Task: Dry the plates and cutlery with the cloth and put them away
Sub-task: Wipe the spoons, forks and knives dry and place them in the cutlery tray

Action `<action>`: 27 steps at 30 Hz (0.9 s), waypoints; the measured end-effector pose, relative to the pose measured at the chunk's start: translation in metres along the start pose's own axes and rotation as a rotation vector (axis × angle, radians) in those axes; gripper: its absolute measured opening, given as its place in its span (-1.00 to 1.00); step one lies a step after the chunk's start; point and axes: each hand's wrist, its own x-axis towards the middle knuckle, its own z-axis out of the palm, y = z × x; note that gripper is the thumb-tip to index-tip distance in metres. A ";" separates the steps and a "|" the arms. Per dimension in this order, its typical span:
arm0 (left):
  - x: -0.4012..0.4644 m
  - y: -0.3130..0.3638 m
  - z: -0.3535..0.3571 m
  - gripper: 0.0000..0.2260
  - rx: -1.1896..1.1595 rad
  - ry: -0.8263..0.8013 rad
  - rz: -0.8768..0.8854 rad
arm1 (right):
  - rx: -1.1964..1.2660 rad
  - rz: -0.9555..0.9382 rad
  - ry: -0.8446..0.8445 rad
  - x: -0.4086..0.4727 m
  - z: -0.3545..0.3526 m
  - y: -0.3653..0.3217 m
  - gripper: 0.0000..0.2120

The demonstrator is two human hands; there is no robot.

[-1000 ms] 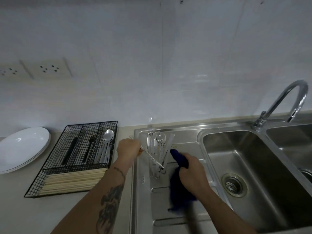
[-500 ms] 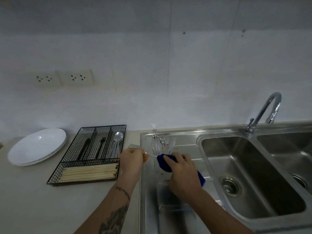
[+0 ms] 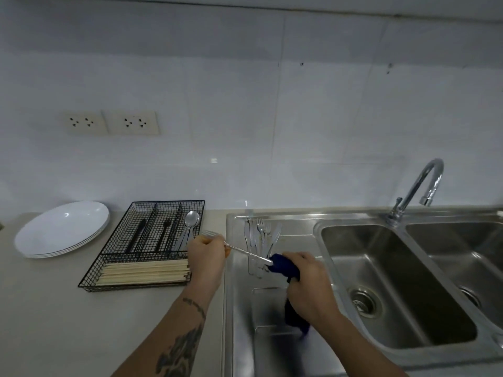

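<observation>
Head view: left hand (image 3: 206,254) grips fork (image 3: 239,249), right hand (image 3: 309,288) cloth (image 3: 284,266).

A steel fork (image 3: 239,247) lies nearly level at centre frame, tines pointing left, its handle end wrapped in a dark blue cloth (image 3: 284,268) that trails down toward the lower centre. More cutlery (image 3: 261,235) stands upright just behind. White plates (image 3: 62,229) sit stacked at left.

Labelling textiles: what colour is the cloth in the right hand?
Dark navy blue, plain, no visible pattern. The cloth shows best in the head view, the only one.
</observation>
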 end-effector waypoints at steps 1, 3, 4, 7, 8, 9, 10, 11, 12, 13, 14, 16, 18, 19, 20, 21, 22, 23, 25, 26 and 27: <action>-0.002 -0.002 0.001 -0.92 0.008 -0.009 -0.005 | 0.080 0.051 0.011 0.001 -0.003 -0.007 -0.45; -0.005 -0.002 0.003 -0.92 0.013 -0.024 -0.006 | 0.174 0.111 0.051 0.002 -0.010 -0.021 -0.47; -0.006 -0.002 0.003 -0.91 0.003 -0.030 -0.002 | 0.207 0.123 0.071 0.003 -0.011 -0.024 -0.48; -0.008 0.001 0.003 -0.89 -0.032 -0.033 0.007 | 0.246 0.184 0.088 0.004 -0.012 -0.024 -0.50; -0.008 0.001 0.001 -0.89 -0.035 -0.029 0.008 | 0.258 0.216 0.090 0.003 -0.011 -0.021 -0.49; -0.007 0.001 -0.001 -0.90 -0.033 -0.028 0.011 | 0.274 0.242 0.097 0.003 -0.011 -0.018 -0.48; -0.006 0.001 -0.002 -0.91 -0.030 -0.032 0.011 | 0.289 0.256 0.100 0.001 -0.012 -0.016 -0.47; -0.005 0.001 -0.004 -0.92 -0.028 -0.043 0.008 | 0.303 0.255 0.098 0.000 -0.012 -0.016 -0.47; -0.004 0.000 -0.006 -0.93 -0.027 -0.059 0.003 | 0.324 0.244 0.093 -0.002 -0.013 -0.019 -0.47; -0.004 0.000 -0.007 -0.92 -0.019 -0.077 -0.002 | 0.349 0.226 0.086 -0.002 -0.012 -0.024 -0.48; -0.005 -0.002 -0.008 -0.90 -0.006 -0.094 -0.006 | 0.364 0.205 0.078 -0.003 -0.010 -0.030 -0.48; -0.007 -0.005 -0.007 -0.88 0.005 -0.107 -0.002 | 0.351 0.164 0.071 -0.003 -0.005 -0.039 -0.49; -0.010 -0.006 -0.005 -0.85 -0.019 -0.087 -0.004 | 0.290 0.100 0.093 -0.001 -0.001 -0.048 -0.48; -0.011 -0.006 -0.002 -0.81 -0.054 -0.075 -0.024 | 0.252 0.057 0.105 0.000 0.002 -0.052 -0.47; -0.011 -0.006 0.000 -0.77 -0.103 -0.072 -0.055 | 0.213 0.001 0.120 0.001 0.005 -0.055 -0.46; -0.011 -0.005 0.004 -0.74 -0.152 -0.082 -0.094 | 0.166 -0.065 0.128 0.003 0.009 -0.057 -0.45; -0.011 -0.004 0.007 -0.77 -0.197 -0.095 -0.129 | 0.102 -0.135 0.117 0.004 0.013 -0.059 -0.44; -0.013 -0.002 0.010 -0.83 -0.226 -0.101 -0.156 | 0.013 -0.201 0.095 0.004 0.019 -0.055 -0.42; -0.015 0.002 0.012 -0.91 -0.211 -0.065 -0.187 | -0.154 -0.259 0.033 -0.001 0.028 -0.041 -0.38; -0.014 0.003 0.011 -0.91 -0.180 -0.041 -0.185 | -0.196 -0.228 -0.005 -0.005 0.029 -0.032 -0.37; -0.013 0.004 0.008 -0.91 -0.152 -0.019 -0.175 | -0.210 -0.188 -0.031 -0.009 0.028 -0.023 -0.38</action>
